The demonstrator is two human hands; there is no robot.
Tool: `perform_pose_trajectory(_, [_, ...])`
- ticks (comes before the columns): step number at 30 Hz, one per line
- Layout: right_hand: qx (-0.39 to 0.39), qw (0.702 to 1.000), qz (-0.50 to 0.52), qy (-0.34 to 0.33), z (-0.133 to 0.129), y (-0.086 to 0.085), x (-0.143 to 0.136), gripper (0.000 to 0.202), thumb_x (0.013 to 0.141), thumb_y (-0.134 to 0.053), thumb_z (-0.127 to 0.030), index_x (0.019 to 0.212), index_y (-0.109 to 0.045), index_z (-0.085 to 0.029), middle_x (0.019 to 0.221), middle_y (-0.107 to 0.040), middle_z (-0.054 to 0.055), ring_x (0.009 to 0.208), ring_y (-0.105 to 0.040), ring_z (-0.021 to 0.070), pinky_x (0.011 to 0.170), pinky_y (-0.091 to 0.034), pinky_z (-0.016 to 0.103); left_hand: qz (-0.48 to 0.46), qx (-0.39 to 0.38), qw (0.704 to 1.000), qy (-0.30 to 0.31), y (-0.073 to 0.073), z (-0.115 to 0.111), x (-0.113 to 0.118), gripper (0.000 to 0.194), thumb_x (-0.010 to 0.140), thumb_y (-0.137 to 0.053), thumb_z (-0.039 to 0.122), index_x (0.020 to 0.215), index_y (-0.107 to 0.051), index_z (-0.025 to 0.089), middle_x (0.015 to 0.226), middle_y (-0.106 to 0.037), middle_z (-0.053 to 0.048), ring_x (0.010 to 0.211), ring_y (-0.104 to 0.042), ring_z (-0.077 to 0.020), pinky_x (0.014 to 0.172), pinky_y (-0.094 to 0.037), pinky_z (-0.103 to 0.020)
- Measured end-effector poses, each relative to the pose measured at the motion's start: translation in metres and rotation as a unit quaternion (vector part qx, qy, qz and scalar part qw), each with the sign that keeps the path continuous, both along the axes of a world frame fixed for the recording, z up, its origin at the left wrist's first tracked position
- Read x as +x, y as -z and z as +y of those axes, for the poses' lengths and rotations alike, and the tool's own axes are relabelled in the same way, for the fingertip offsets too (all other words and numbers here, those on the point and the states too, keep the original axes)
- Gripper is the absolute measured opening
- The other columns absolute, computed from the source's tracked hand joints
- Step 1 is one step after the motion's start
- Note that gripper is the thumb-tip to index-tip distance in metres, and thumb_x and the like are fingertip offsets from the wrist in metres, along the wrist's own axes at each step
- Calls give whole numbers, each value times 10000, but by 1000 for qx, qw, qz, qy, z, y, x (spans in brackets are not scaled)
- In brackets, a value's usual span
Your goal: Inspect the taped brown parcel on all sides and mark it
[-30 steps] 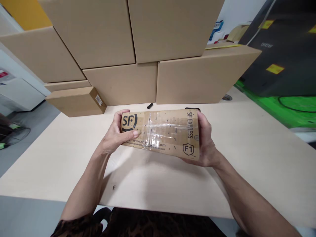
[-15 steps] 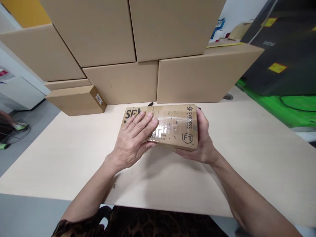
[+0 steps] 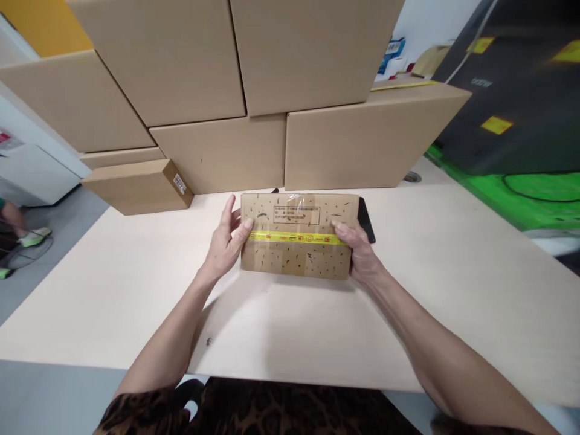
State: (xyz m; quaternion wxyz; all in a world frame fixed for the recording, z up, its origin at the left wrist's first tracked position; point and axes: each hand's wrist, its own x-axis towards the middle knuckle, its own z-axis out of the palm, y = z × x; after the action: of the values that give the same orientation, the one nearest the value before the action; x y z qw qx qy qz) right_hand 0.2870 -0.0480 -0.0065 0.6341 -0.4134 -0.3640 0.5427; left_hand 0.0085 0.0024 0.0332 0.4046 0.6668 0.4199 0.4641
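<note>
A small cardboard box [image 3: 294, 257] is held up over the pale table [image 3: 290, 338]. Yellow tape with red print runs across the side turned to me, under a printed rectangle, and dark marks dot the cardboard. My left hand [image 3: 226, 241] grips its left edge, thumb on the near face, other fingers partly hidden behind. On the right edge my right hand [image 3: 360, 248] is closed, its thumb pressed near the tape's end. Behind the box, a flat black object [image 3: 366, 220] shows at the right, mostly covered; I cannot tell what it is.
Large cardboard boxes [image 3: 222, 157] are stacked along the table's back. A flatter box [image 3: 136, 187] with a label stands at the back left. Beyond the right side are a dark cabinet-like object [image 3: 512, 109] and a green surface [image 3: 498, 193]. A person's foot [image 3: 34, 235] shows at far left.
The small box has been turned over, so the SF Express print is gone from view and the yellow-taped side shows. My left hand has shifted from its top to its left edge.
</note>
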Motion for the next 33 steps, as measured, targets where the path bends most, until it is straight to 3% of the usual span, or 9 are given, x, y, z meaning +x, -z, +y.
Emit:
perform_pose_trajectory(3, [-42, 998, 38, 8, 0, -4, -1, 881, 707, -904, -565, 1494, -578, -341, 1388, -787, 67, 1286, -744, 415, 1072, -633, 644, -29, -54, 995, 78, 5, -1, 4, 765, 989, -649, 706, 1587, -570, 237, 1593, -637, -147, 1509, -556, -368, 1294, -411, -528])
perform_pose_trajectory(6, [-70, 996, 55, 10, 1, -7, 0, 848, 680, -905, -612, 1432, -627, -335, 1364, -803, 58, 1340, -717, 426, 1099, -619, 658, -63, -101, 985, 122, 9, -2, 7, 760, 941, -728, 694, 1547, -605, 254, 1563, -660, -132, 1563, -505, -364, 1331, -377, -493])
perform_pose_trajectory(11, [-51, 998, 45, -17, 4, -8, 1, 698, 714, -847, -673, 1303, -686, -335, 1336, -816, 55, 1381, -695, 424, 1135, -590, 664, -166, -177, 965, 95, 10, -2, 15, 851, 835, -859, 614, 1557, -579, 260, 1499, -712, -127, 1422, -646, -391, 1206, -527, -495])
perform_pose_trajectory(15, [-15, 999, 25, -40, 6, -7, 5, 663, 733, -821, -676, 1302, -690, -361, 1355, -803, 38, 1394, -683, 415, 1147, -577, 651, -179, -194, 961, 84, 3, 1, 11, 826, 785, -884, 578, 1485, -654, 205, 1351, -795, -131, 1302, -724, -404, 1141, -572, -491])
perform_pose_trajectory(21, [-61, 998, 16, -13, 5, -5, 23, 860, 627, -908, -558, 1421, -635, -375, 1372, -773, 24, 1395, -662, 436, 1213, -514, 691, -159, -211, 958, 115, -1, 6, -4, 773, 759, -902, 583, 1402, -730, 190, 1325, -809, -147, 1340, -704, -437, 1136, -579, -500])
perform_pose_trajectory(25, [-51, 999, 19, -5, 5, -9, 25, 727, 652, -870, -514, 1331, -682, -336, 1346, -773, 42, 1398, -652, 446, 1215, -512, 685, -168, -188, 956, 151, 2, 9, -5, 722, 822, -826, 707, 1363, -760, 234, 1381, -789, -132, 1413, -662, -418, 1189, -544, -489])
perform_pose_trajectory(29, [-35, 999, 16, 6, 8, -14, 21, 618, 712, -828, -671, 1221, -711, -341, 1308, -789, 55, 1359, -680, 423, 1104, -590, 651, -159, -233, 945, 164, 4, 9, -1, 863, 743, -913, 624, 1482, -671, 248, 1417, -767, -143, 1375, -680, -432, 1157, -554, -511])
perform_pose_trajectory(31, [-30, 999, -20, 13, 11, -13, 23, 640, 801, -687, -828, 1220, -713, -345, 1245, -801, 68, 1294, -715, 399, 1015, -625, 614, -162, -259, 941, 144, 3, 7, 2, 940, 690, -938, 567, 1509, -633, 221, 1395, -772, -154, 1322, -706, -433, 1128, -560, -507])
perform_pose_trajectory(33, [-34, 996, -76, 37, 15, -10, 30, 677, 853, -580, -884, 1222, -712, -331, 1175, -801, 78, 1195, -746, 365, 917, -641, 548, -173, -275, 939, 109, 0, 5, 5, 979, 651, -936, 550, 1500, -619, 179, 1353, -782, -163, 1267, -725, -425, 1097, -559, -491])
